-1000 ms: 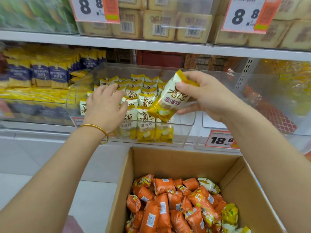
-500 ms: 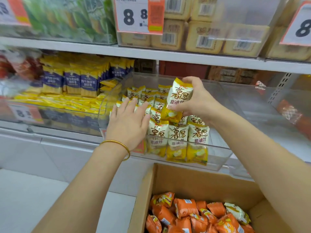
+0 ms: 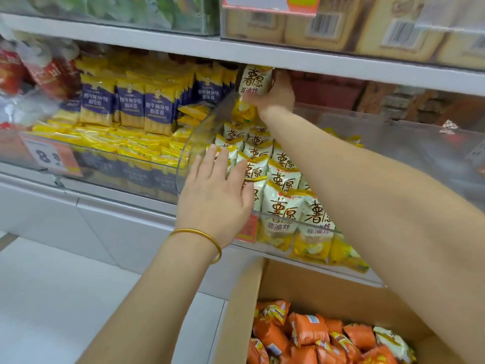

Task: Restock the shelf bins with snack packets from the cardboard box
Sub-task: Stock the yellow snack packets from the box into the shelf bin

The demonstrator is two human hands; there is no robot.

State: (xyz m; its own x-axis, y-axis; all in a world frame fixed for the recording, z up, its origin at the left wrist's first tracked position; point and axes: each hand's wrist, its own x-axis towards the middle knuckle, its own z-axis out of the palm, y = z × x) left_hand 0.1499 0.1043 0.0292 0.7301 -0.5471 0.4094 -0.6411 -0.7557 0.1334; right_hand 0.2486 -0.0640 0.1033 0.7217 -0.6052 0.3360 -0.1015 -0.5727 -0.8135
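Right hand [image 3: 276, 97]: reached deep to the back of the bin [image 3: 194, 143], fingers curled round one packet [image 3: 255, 80] and gripping it by its right side and lower part. The packet is white over yellow with dark lettering, upright, face to the camera. Its top edge sits just under the shelf [image 3: 183, 47] above. It is held above the rearmost rows [image 3: 282, 206], and whether its lower edge touches them cannot be told.

Left hand [image 3: 217, 191]: palm down, fingers straight and slightly spread, holding nothing. The fingertips lie on the packets at the front left of the bin, just beside the bin's curved clear wall. A gold bangle [image 3: 200, 233] circles the wrist.

Bin: clear plastic on the lower shelf, holding matching white-and-yellow packets standing in rows that run from the front lip to the back. The front row shows through the lip.

Box [image 3: 315, 287]: brown cardboard, open, directly below the bin at the bottom right of the view. It holds a loose heap of orange packets [image 3: 309, 332], with one white-and-yellow packet [image 3: 391, 337] at the right of the heap.

Left of the bin: a second clear bin with blue packs [image 3: 130, 102] upright at the back and yellow ones lying flat in front. An orange-and-white tag [image 3: 49, 156] reading 8 hangs on its front.

Upper shelf: beige barcoded cartons [image 3: 328, 30] behind clear plastic.
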